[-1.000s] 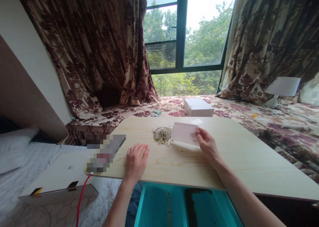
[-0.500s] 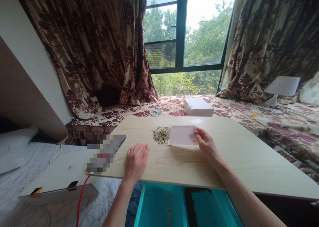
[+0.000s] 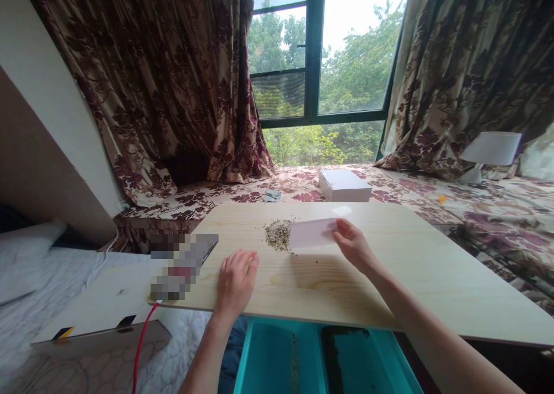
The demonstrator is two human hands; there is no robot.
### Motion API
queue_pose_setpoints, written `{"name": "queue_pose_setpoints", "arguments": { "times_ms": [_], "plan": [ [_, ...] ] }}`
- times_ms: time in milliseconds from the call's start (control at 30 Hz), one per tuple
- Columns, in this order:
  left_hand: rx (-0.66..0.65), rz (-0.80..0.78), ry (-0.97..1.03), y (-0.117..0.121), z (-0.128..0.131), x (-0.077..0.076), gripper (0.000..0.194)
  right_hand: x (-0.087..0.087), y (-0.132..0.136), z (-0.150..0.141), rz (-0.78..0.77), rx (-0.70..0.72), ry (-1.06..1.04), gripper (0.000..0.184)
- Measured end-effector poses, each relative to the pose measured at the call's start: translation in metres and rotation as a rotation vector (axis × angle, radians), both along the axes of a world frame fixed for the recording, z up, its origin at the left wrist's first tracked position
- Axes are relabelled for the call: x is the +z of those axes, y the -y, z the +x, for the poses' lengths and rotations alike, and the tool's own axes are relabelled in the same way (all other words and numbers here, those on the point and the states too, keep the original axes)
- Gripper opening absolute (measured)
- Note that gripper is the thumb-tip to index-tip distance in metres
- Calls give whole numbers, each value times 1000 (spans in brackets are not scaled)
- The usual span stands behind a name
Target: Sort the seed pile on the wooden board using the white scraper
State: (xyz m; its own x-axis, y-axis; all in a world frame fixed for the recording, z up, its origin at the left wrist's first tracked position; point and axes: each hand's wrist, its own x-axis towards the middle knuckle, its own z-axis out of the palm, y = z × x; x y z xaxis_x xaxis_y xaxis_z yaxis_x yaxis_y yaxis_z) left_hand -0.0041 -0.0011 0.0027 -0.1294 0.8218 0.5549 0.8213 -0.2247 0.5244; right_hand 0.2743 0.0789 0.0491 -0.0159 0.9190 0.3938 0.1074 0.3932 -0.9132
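Note:
My right hand [image 3: 354, 246] pinches the right end of a pale pink card [image 3: 310, 233], holding it on edge on the wooden board [image 3: 389, 278]. The card's left end touches a small heap of greenish-brown seeds [image 3: 279, 235]. A few loose seeds lie scattered around the heap and under the card. My left hand [image 3: 236, 281] rests flat on the board near its front edge, fingers together and stretched, holding nothing.
A teal bin [image 3: 320, 356] with two compartments sits below the board's front edge. A blurred flat object [image 3: 184, 261] lies at the board's left end, with a red cable [image 3: 141, 342]. Behind are a white box [image 3: 344, 185], a lamp [image 3: 489, 154], curtains and a window.
My right hand has slid the card leftward against the seed heap and tipped it more upright, pushing the seeds together. My left hand has stayed still.

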Motion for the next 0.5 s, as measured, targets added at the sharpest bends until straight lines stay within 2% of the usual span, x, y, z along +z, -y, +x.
{"name": "queue_pose_setpoints", "arguments": {
  "times_ms": [300,500],
  "plan": [
    [3,10,5,1,1,1,35,5,-7,-8,-33,29,-5,17],
    [1,-6,18,1,1,2,36,2,-10,-12,-60,36,-10,17]
  ]
}}
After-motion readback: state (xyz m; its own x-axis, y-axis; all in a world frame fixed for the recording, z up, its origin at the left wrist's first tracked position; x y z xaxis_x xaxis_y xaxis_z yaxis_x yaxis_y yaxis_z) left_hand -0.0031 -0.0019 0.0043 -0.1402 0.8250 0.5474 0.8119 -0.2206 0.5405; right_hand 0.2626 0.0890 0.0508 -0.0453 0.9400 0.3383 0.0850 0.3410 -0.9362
